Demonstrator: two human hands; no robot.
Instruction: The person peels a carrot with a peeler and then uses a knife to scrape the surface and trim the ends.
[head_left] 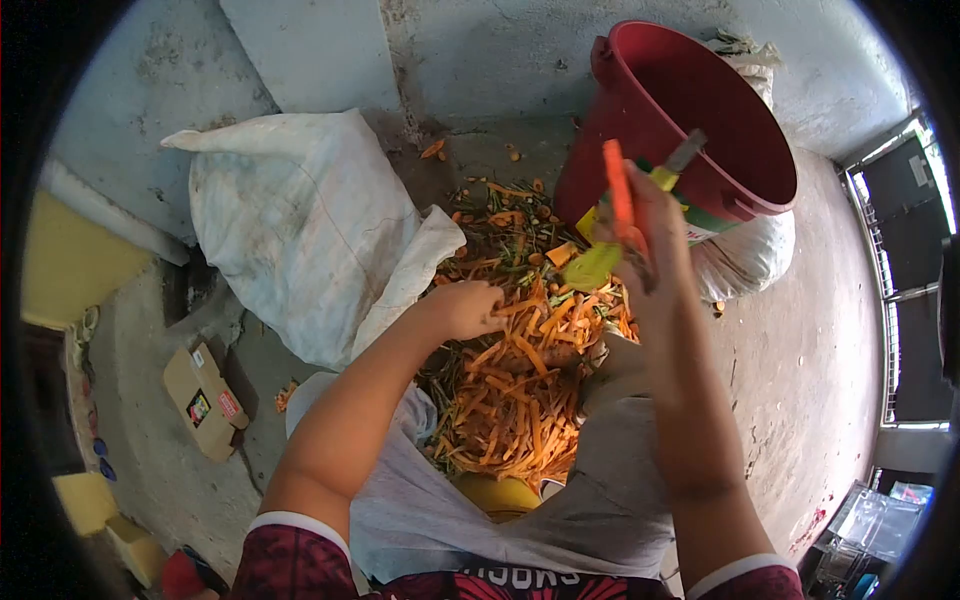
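Observation:
A heap of orange strips and peelings [520, 390] lies between the person's knees, with green trimmings beside it. My left hand [465, 310] reaches to the heap's upper left edge, its fingers curled at the strips; what they hold, if anything, is hidden. Raised in front of the red bucket, my right hand [645, 225] is closed around a yellow-green handled tool [663, 177] with a short metal blade. An orange piece [617, 190] also sticks up from this hand. The yellow-green part below the hand is blurred.
A tall red bucket [590, 150] stands at the back right beside a white sack [750, 255]. Another large white sack [300, 220] slumps at the left. An opened cardboard box [205, 400] lies on the floor. The wall runs behind.

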